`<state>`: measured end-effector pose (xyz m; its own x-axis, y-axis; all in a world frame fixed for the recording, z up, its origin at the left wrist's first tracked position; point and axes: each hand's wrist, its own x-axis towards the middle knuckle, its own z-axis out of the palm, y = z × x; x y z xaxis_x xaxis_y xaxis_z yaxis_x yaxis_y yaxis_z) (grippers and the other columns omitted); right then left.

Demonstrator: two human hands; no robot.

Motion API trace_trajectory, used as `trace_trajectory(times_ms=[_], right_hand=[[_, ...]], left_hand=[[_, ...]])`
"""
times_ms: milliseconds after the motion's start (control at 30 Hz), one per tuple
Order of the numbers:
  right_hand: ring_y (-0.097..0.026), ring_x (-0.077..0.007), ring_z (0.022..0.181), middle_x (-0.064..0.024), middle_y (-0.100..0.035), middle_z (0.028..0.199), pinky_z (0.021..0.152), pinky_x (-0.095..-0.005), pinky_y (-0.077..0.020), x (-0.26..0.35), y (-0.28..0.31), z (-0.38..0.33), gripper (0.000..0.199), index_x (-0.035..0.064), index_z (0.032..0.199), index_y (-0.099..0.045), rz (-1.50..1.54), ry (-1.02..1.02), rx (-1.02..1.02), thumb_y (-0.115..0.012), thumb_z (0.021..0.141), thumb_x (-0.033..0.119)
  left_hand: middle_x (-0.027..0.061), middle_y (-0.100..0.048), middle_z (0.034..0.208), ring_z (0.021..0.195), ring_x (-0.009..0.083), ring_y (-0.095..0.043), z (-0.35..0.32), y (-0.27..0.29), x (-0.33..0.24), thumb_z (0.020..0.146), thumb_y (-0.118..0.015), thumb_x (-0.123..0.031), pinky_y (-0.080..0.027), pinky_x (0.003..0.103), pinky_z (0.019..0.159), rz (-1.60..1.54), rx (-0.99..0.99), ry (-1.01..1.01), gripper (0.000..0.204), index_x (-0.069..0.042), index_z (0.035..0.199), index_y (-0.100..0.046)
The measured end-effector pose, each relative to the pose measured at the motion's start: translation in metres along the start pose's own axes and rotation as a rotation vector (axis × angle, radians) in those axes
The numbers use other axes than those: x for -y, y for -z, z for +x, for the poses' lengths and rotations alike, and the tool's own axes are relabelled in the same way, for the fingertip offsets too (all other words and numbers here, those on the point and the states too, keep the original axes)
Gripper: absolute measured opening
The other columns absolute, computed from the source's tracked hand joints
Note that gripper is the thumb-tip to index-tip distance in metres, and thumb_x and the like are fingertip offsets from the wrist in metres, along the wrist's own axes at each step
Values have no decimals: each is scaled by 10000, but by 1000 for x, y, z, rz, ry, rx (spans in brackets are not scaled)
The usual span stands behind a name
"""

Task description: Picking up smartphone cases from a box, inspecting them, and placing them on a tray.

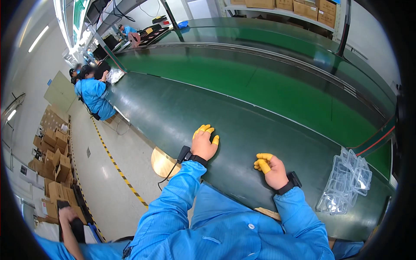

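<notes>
My left hand [205,145] lies on the dark green worktop [234,117], with yellow covers on its fingertips. Its fingers are stretched out, the thumb apart from them, and nothing is held. To the right, my right hand [274,172] hovers over or rests on the same surface; which of these I cannot tell. Its yellow-tipped fingers are curled in close to the thumb, and no object shows in them. Nearest to that hand is a pile of clear plastic trays [344,184] on the right part of the worktop, apart from it.
A bright green conveyor belt [268,93] runs beyond the worktop. At left are a round wooden stool [164,162], a co-worker in blue [94,93] handling a clear plastic bag [115,75], and stacked cardboard boxes [56,151]. Another person's arm [69,229] shows at lower left.
</notes>
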<state>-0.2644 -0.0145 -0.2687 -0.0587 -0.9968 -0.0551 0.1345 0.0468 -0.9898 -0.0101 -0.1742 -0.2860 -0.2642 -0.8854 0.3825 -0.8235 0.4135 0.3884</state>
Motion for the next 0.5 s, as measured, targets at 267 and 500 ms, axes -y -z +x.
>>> trace_trajectory(times_ms=[267,500], right_hand=[[-636,-148,849,-85,-664,962,784,-277,-521,-4,2,1,208,4,1162,-584,-8,24,4,-531,965,40],[-643,-159,872,-87,-662,970,814,-286,-523,1,0,1,211,16,1165,-588,-56,6,-1,-540,964,60]], left_hand=[[170,-620,1193,1181,355,-520,2,3,-4,830,-663,-207,-395,429,1032,0,-41,-12,317,-12,1080,-665],[175,-617,1200,1191,358,-517,2,5,-3,820,-670,-206,-390,431,1040,-1,-40,-14,327,-13,1084,-666]])
